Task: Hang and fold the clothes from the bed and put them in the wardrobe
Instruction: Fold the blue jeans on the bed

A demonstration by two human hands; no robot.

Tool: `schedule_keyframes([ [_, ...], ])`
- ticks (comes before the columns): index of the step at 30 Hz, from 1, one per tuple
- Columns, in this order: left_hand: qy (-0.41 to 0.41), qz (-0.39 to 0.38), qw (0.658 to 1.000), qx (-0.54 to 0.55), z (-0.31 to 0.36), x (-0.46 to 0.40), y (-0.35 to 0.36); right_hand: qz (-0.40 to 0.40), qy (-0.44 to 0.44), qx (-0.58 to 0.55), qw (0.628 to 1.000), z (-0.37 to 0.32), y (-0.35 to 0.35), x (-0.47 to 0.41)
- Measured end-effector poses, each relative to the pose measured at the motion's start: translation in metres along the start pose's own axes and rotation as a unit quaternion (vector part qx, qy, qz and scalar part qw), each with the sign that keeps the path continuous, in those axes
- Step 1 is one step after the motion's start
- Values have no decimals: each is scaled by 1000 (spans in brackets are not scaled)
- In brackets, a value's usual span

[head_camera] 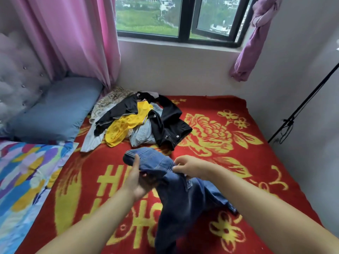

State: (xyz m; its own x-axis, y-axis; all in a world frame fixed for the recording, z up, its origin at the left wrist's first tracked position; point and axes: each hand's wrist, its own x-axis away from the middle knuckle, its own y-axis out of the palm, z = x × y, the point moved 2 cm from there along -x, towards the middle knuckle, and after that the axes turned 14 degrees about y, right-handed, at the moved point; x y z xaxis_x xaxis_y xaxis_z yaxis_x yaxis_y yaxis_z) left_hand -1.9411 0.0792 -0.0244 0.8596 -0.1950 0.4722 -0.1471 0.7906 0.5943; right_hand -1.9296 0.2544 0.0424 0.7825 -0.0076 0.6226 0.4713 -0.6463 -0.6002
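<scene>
Jeans [176, 191] are held above the blanket [256, 180], well short of any wardrobe, which is not seen. The waistband is gripped by the left hand [136, 182], thumb on top, and pinched at a seam by the right hand [189, 166]. For a clean fold, the waistband should be pulled taut and the legs aligned before laying flat. Large yellow characters are woven into the blanket; no label can be read. Beyond, the pile [139, 120] awaits sorting.

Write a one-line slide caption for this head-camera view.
Both hands, left and right, hold blue jeans above the red blanket, with a clothes pile behind.
</scene>
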Motion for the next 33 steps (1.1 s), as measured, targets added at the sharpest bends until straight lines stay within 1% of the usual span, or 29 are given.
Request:
schedule_keyframes([
  [1, 5, 11, 1000, 9, 11, -4, 4, -25, -17, 25, 999, -2, 10, 4],
  [2, 16, 13, 999, -33, 20, -7, 11, -63, -21, 23, 998, -3, 19, 8],
  [3, 36, 15, 994, -107, 26, -9, 18, -110, -11, 4, 994, 0, 26, 11],
  [5, 114, -4, 960, -256, 36, -7, 32, -198, 30, -10, 980, 10, 24, 15],
  [6, 147, -31, 941, -304, 41, -2, 40, -202, 55, -20, 978, 17, 16, 15],
  [7, 164, -67, 928, -328, 44, 6, 46, -174, 87, -51, 979, 26, 5, 12],
  [8, 169, -108, 918, -341, 48, 16, 52, -131, 127, -118, 976, 36, -8, 9],
  [9, 167, -150, 910, -349, 51, 27, 55, -90, 167, -216, 958, 45, -21, 6],
  [10, 156, -193, 901, -355, 54, 38, 57, -70, 187, -323, 925, 53, -29, 2],
  [11, 131, -239, 890, -366, 54, 49, 58, -69, 192, -404, 892, 56, -34, -3],
  [12, 98, -288, 871, -385, 53, 60, 58, -78, 195, -441, 873, 57, -35, -10],
  [13, 65, -339, 841, -416, 52, 71, 59, -91, 196, -439, 872, 55, -31, -16],
  [14, 38, -386, 800, -459, 49, 79, 58, -108, 196, -415, 882, 52, -23, -23],
  [15, 17, -421, 759, -497, 45, 85, 56, -134, 209, -383, 890, 46, -12, -29],
  [16, 0, -443, 725, -527, 42, 89, 53, -162, 233, -346, 894, 41, 1, -34],
  [17, -11, -454, 703, -547, 38, 92, 49, -179, 259, -306, 898, 36, 14, -39],
  [18, -16, -454, 692, -561, 35, 93, 45, -180, 271, -253, 911, 30, 26, -46],
  [20, -15, -438, 692, -574, 34, 95, 33, -121, 248, -67, 959, 15, 43, -54],
  [21, -14, -427, 702, -570, 36, 98, 27, -83, 236, 40, 967, 6, 50, -56],
  [22, -10, -411, 720, -559, 39, 98, 19, -36, 226, 117, 966, -5, 54, -57],
  [23, 0, -387, 746, -542, 44, 97, 11, -1, 217, 121, 969, -17, 56, -58],
  [25, 46, -304, 811, -497, 63, 92, -5, 28, 171, 15, 985, -48, 55, -61],
  [27, 140, -162, 876, -433, 95, 89, -16, 37, 86, -69, 993, -97, 46, -54],
  [28, 199, -76, 898, -385, 116, 89, -21, 47, 32, -88, 994, -126, 38, -46],
  [29, 262, 9, 905, -336, 140, 91, -24, 56, -27, -110, 992, -157, 29, -32],
  [30, 328, 84, 893, -296, 164, 96, -27, 59, -92, -143, 984, -188, 21, -15],
  [31, 388, 136, 870, -272, 187, 105, -27, 46, -159, -188, 968, -216, 11, 2],
  [32, 437, 165, 846, -258, 208, 117, -23, 19, -221, -249, 943, -240, 1, 21],
  [33, 479, 170, 825, -247, 225, 130, -16, -15, -274, -316, 908, -257, -9, 42],
])
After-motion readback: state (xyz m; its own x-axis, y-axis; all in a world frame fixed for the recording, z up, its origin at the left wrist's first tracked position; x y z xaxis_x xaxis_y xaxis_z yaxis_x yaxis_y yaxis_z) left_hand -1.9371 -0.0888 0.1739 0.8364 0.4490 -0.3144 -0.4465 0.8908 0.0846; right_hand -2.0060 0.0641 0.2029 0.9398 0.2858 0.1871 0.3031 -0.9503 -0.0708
